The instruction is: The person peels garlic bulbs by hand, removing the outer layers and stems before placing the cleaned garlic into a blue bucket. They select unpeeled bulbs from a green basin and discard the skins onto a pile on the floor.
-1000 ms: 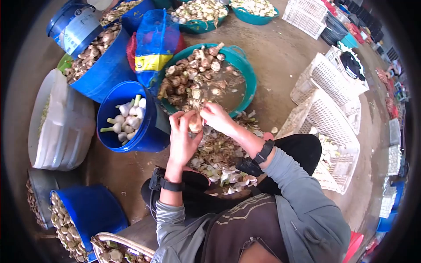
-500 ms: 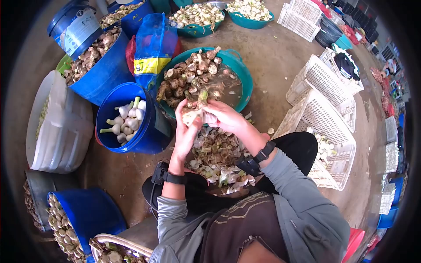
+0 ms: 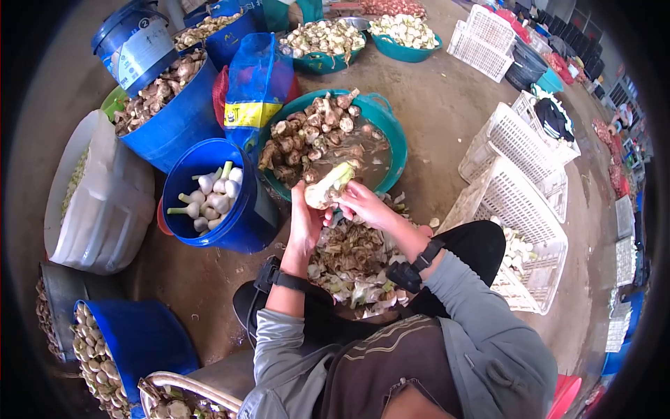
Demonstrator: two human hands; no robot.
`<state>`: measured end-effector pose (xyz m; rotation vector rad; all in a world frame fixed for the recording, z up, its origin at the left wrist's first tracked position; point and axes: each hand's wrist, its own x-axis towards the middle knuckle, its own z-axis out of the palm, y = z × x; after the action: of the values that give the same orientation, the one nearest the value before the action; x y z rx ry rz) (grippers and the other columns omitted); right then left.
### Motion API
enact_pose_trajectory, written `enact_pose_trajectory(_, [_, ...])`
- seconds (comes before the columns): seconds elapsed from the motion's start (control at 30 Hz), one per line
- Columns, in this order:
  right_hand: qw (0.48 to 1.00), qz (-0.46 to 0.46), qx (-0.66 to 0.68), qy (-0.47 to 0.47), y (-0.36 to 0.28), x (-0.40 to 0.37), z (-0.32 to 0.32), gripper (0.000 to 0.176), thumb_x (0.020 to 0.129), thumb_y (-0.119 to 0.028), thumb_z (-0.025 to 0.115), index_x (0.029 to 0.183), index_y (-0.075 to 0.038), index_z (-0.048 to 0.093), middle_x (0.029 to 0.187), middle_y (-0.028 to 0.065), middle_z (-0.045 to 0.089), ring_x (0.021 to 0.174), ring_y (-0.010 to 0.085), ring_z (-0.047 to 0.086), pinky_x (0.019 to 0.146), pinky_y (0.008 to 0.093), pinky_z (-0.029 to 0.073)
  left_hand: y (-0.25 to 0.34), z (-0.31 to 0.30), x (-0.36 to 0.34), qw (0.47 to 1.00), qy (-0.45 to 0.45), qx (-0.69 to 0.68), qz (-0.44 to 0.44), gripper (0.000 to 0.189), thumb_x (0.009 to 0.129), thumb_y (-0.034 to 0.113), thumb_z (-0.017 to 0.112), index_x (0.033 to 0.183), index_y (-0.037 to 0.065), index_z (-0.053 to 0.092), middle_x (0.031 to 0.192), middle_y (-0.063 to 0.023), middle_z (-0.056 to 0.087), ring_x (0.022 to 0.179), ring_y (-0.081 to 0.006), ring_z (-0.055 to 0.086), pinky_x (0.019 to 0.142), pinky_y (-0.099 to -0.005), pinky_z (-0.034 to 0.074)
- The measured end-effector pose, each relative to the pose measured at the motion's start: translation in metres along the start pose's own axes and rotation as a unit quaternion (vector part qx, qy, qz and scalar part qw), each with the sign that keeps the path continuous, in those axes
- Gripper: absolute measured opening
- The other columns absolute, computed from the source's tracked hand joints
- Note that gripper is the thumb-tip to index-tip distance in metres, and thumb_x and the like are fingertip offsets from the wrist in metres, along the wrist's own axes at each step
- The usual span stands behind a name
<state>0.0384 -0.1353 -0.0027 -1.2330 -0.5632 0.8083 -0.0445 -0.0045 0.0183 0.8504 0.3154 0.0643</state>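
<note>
My left hand (image 3: 306, 222) is closed round a garlic bulb (image 3: 322, 193), pale and partly peeled, with a thick greenish-white stem pointing up and right. On the bulb's right side, the fingers of my right hand (image 3: 364, 207) are pinched at its outer skin; exactly what lies between the fingertips is hidden. Just beyond stands a green tub (image 3: 396, 150) of brown, unpeeled garlic bulbs (image 3: 296, 140) in muddy-looking contents. Below my hands lies a heap of garlic peelings (image 3: 352, 255). To the left, a blue bucket (image 3: 246, 227) contains clean white garlic bulbs (image 3: 213, 197).
White plastic crates (image 3: 534, 241) stand at the right, one with pale garlic pieces. A large blue barrel (image 3: 178, 122) of brown garlic and a whitish plastic container (image 3: 115, 209) are at the left. Shallow green basins (image 3: 328, 64) stand farther back.
The garlic bulb has turned, and its pale body and stem now show above my left hand. My right hand has shifted down the bulb's right side. The camera view has moved slightly.
</note>
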Motion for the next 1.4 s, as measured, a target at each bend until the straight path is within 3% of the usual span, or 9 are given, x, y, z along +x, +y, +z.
enact_pose_trajectory(0.13, [0.973,0.038,0.223,0.045,0.012,0.004,0.007,0.012,0.093,-0.012,0.047,0.099,-0.003,0.051,0.072,-0.0003,0.049,0.054,0.0048,0.042,0.045,0.0205,0.035,-0.007,0.015,-0.006,0.943,0.093,0.259,0.185,0.055,0.09,0.038,0.053,0.125,0.005,0.029,0.098,-0.012,0.055,0.061,-0.0164,0.056,0.047,-0.0251,0.046])
enact_pose_trajectory(0.2, [0.957,0.03,0.287,0.034,0.011,0.003,0.01,0.01,0.093,-0.011,0.048,0.097,-0.003,0.052,0.069,-0.001,0.048,0.054,0.0048,0.042,0.045,0.0208,0.035,-0.002,0.007,0.005,0.626,0.127,0.588,0.495,0.052,0.088,0.03,0.058,0.123,0.004,0.029,0.097,-0.0116,0.055,0.063,-0.0157,0.057,0.048,-0.0236,0.047])
enact_pose_trajectory(0.33, [0.964,-0.133,-0.195,0.123,0.006,0.005,0.008,0.009,0.092,-0.01,0.05,0.094,-0.002,0.052,0.067,-0.0024,0.047,0.055,0.0071,0.045,0.047,0.022,0.038,-0.003,0.0,0.001,0.983,0.063,0.101,0.142,0.038,0.094,0.036,0.045,0.113,0.005,0.037,0.081,-0.0058,0.054,0.056,-0.0082,0.05,0.042,-0.0206,0.042])
enact_pose_trajectory(0.53, [0.991,-0.001,0.017,0.134,0.003,0.006,0.008,0.015,0.091,-0.011,0.05,0.081,-0.002,0.057,0.067,0.0007,0.055,0.054,0.009,0.048,0.047,0.0239,0.04,-0.011,0.008,-0.002,0.922,0.088,0.323,0.192,0.072,0.083,0.037,0.065,0.131,0.004,0.022,0.081,-0.0052,0.053,0.058,-0.01,0.051,0.046,-0.0214,0.044])
enact_pose_trajectory(0.6, [0.992,0.01,0.018,0.122,0.015,0.007,-0.003,0.014,0.091,-0.012,0.05,0.084,-0.002,0.058,0.067,0.0017,0.054,0.053,0.0091,0.048,0.047,0.0236,0.039,-0.009,-0.002,0.009,0.716,0.144,0.536,0.423,0.063,0.085,0.031,0.062,0.128,0.003,0.025,0.082,-0.0056,0.055,0.057,-0.0095,0.051,0.045,-0.0209,0.043])
enact_pose_trajectory(0.7, [0.985,0.035,0.171,0.004,-0.006,-0.003,-0.001,0.016,0.09,-0.014,0.051,0.087,-0.002,0.06,0.071,0.0028,0.058,0.057,0.0105,0.051,0.051,0.0255,0.042,0.001,-0.014,0.003,0.98,0.021,0.148,0.131,0.044,0.091,0.04,0.041,0.117,0.004,0.038,0.075,-0.0059,0.057,0.05,-0.0116,0.052,0.043,-0.024,0.042])
enact_pose_trajectory(0.8, [0.986,0.011,0.165,0.022,0.0,0.002,0.0,0.02,0.091,-0.018,0.05,0.093,-0.003,0.062,0.079,0.0042,0.061,0.065,0.0122,0.055,0.062,0.0275,0.045,0.009,-0.022,0.006,0.99,-0.058,0.089,-0.091,0.056,0.09,0.054,0.034,0.118,0.006,0.04,0.08,-0.0094,0.06,0.052,-0.0164,0.056,0.048,-0.0269,0.048])
enact_pose_trajectory(1.27, [0.878,0.03,0.462,0.124,-0.001,0.011,-0.021,0.026,0.096,-0.022,0.036,0.085,-0.007,0.053,0.073,0.0042,0.057,0.066,0.0172,0.055,0.062,0.0345,0.048,-0.019,-0.016,0.01,0.984,0.018,0.13,0.124,0.031,0.096,0.019,0.044,0.121,0.002,0.049,0.096,-0.0031,0.061,0.078,-0.0102,0.056,0.07,-0.0239,0.045])
enact_pose_trajectory(1.4, [0.989,-0.046,0.069,0.122,-0.015,0.019,0.006,0.022,0.094,-0.023,0.042,0.084,-0.005,0.052,0.07,0.0011,0.051,0.058,0.0088,0.047,0.055,0.0232,0.041,-0.017,-0.009,0.009,0.995,0.065,-0.003,0.075,0.027,0.094,0.014,0.039,0.114,0.003,0.052,0.102,-0.0059,0.061,0.088,-0.0146,0.059,0.079,-0.03,0.047])
